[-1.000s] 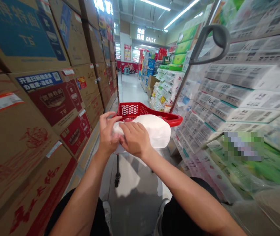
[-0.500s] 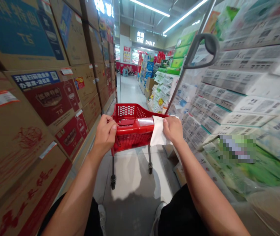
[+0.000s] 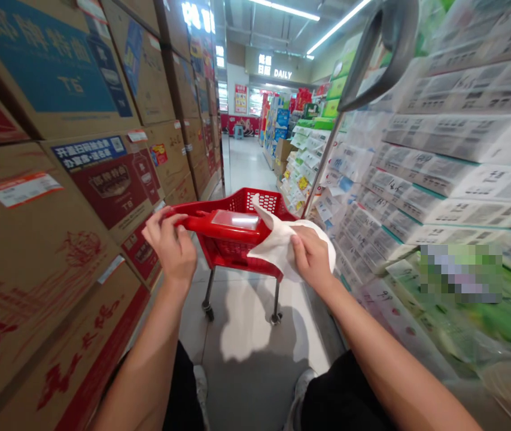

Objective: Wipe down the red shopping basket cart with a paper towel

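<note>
A red plastic shopping cart (image 3: 237, 256) stands ahead of me, angled a little, its basket wall full of holes. My left hand (image 3: 171, 245) is at the left end of the cart's handle (image 3: 201, 225), fingers bent loosely over it. In my right hand (image 3: 312, 254) is a white cloth (image 3: 273, 245), bunched under the fingers at the handle's right side. One corner of the cloth sticks up and the rest drapes down. A clear panel (image 3: 236, 220) is set into the handle's middle. The right end of the handle is hidden by cloth and hand.
Stacked cardboard cartons (image 3: 58, 197) wall the left side. On the right are piles of packaged tissue (image 3: 444, 155) and a metal pole with a grey loop handle (image 3: 383, 60). A tiled aisle (image 3: 243, 157) leads to a blue stool (image 3: 238, 131).
The cart has turned, its left handle end swinging toward the cartons. My left hand has moved left with looser fingers. My right hand has slid the cloth inward, and the cloth is more crumpled.
</note>
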Demonstrator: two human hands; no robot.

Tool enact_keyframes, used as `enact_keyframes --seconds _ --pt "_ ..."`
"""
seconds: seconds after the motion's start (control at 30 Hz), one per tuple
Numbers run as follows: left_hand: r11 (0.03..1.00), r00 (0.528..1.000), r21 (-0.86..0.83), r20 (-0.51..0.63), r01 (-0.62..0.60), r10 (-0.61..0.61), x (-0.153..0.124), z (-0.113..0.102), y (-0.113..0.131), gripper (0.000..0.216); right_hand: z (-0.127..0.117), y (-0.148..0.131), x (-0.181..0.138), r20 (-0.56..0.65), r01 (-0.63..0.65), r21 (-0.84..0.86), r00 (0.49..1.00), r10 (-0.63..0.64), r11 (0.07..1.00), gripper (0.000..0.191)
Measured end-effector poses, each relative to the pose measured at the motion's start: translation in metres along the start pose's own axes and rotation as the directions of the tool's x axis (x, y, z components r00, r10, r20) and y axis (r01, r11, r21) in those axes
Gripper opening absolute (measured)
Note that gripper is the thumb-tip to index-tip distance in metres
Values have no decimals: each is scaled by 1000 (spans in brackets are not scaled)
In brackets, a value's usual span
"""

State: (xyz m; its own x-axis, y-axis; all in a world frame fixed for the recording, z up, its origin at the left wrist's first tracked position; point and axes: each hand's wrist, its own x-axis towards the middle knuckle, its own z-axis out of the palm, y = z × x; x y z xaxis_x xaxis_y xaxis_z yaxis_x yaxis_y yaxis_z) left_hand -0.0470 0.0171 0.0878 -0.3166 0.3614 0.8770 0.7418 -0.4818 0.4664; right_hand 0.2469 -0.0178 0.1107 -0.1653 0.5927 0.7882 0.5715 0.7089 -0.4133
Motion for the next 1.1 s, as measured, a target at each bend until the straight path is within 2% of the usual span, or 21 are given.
enact_keyframes --seconds 0.07,0.13,0.2,0.27,0.37,0.4,0.47,0.6,0.77,0.83,0.9,0.93,1.0,1.03,1.1 --pt "999 996 -26 71 -43 45 -7 -2 24 24 4 -4 0 -115 -195 210 968 223 958 43" --pt "991 973 -51 189 -123 131 -13 -2 51 28 7 0 5 -173 -361 471 857 485 805 44" --pt "975 926 -69 304 -213 224 -17 -1 72 31 6 10 15 -116 -427 697 726 678 576 40" --pt "956 865 -95 409 -277 291 -20 3 86 34 1 26 24 40 -461 815 649 760 351 35" --pt "944 804 -93 502 -317 319 -21 11 93 37 -13 54 29 298 -560 825 554 777 83 33" --pt "946 802 -74 511 -316 308 -21 13 92 37 -19 64 29 346 -586 810 520 781 31 34" --pt "956 824 -30 500 -292 268 -19 17 88 34 -30 82 26 363 -610 793 474 802 1 35" --pt "978 888 -15 416 -209 197 -13 17 75 21 -45 103 24 218 -552 828 482 848 101 34" --pt "985 939 -36 298 -171 174 -11 11 62 21 -41 94 35 2 -342 913 549 836 222 37" --pt "988 957 -35 247 -149 153 -13 7 60 23 -32 87 39 -114 -331 869 589 800 368 34" --pt "991 969 -33 210 -127 132 -17 3 60 23 -18 80 42 -194 -381 727 685 703 572 34" --pt "991 971 -41 199 -124 130 -19 1 60 23 -11 77 42 -181 -403 624 759 625 669 37" --pt "988 972 -71 183 -136 147 -22 -3 62 24 5 68 39 -21 -397 418 895 446 817 45" --pt "985 971 -89 176 -149 163 -24 -5 62 25 13 64 37 96 -373 337 927 363 864 49" --pt "979 967 -116 169 -170 188 -26 -9 61 27 26 53 30 324 -320 239 916 236 917 54"
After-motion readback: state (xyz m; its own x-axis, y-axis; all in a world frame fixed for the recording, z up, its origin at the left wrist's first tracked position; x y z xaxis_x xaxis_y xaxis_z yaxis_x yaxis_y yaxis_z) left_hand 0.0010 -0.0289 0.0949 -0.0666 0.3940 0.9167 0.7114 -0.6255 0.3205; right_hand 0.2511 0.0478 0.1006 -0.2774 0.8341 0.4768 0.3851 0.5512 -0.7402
